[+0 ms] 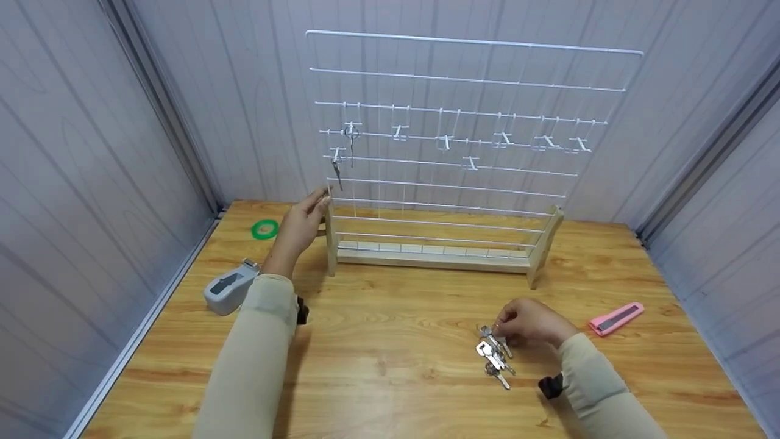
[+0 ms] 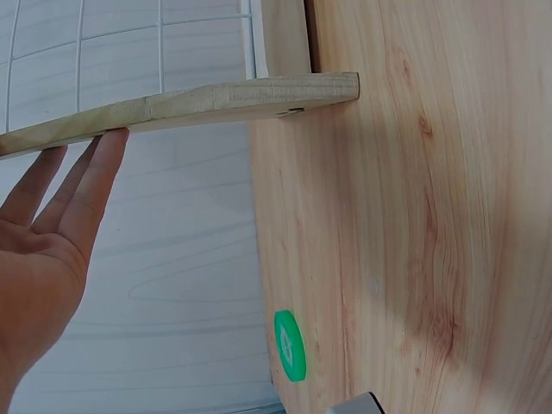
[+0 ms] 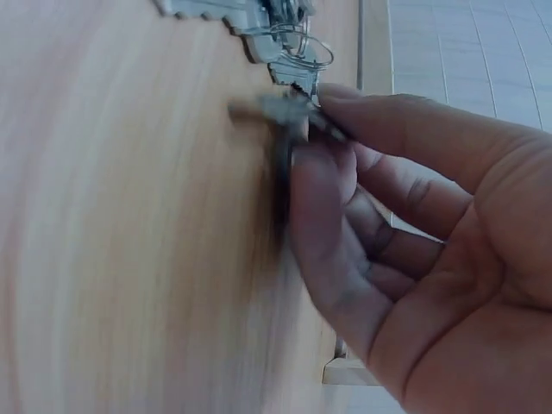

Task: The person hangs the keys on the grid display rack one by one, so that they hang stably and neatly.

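A: Where are the keys (image 1: pixel 495 356) lying, taking the wire rack (image 1: pixel 451 158) as the mark?

B: They are lying in a loose heap on the wooden table (image 1: pixel 390 366), in front of the rack and toward its right end, well apart from its wooden base. The right hand (image 1: pixel 531 323) is bending over the heap, its thumb and forefinger pinching one key (image 3: pixel 280 110) at the heap's near edge; the other fingers are curling loosely.

A: And the left hand (image 1: pixel 300 224)?

B: It is resting against the rack's left wooden upright (image 2: pixel 185 105), fingers straight and touching the wood, gripping nothing.

A: How is a key likely handling?

B: Probably light, stiff and smooth: flat metal lying close to the tabletop, so it is likely sliding before it lifts. Several seem to be carrying thin wire rings (image 3: pixel 304 47), which may be snagging on neighbours. The broad head looks like the better place to pinch, by its flat faces, rather than the narrow toothed blade.

A: Anything already on the rack?

B: Two keys (image 1: pixel 344 149) are hanging from hooks near its left edge.
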Action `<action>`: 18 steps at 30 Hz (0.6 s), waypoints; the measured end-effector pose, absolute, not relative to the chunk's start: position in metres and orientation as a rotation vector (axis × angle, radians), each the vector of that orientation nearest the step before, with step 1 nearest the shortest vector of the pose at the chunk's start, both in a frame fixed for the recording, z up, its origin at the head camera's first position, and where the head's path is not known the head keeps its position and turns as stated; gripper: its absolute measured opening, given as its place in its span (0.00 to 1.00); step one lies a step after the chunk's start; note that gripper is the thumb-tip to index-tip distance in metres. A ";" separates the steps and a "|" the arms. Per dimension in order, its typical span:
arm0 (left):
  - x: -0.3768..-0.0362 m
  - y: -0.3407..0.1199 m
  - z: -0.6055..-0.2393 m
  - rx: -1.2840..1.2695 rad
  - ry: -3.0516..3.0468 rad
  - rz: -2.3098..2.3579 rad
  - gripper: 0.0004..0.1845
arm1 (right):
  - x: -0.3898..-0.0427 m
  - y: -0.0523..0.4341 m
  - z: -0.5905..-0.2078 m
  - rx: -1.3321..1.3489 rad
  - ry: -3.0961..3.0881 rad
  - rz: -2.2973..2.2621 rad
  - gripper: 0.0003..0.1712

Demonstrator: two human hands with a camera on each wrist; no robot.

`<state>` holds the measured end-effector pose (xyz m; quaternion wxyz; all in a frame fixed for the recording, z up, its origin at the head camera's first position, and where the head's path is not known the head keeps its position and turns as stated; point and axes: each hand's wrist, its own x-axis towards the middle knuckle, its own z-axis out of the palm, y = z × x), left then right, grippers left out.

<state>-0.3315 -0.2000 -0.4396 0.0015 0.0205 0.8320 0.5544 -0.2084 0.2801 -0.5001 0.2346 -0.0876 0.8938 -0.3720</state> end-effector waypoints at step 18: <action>-0.336 -0.201 -0.440 0.068 2.610 1.734 0.31 | -0.210 0.218 -0.428 -0.501 2.333 -1.619 0.18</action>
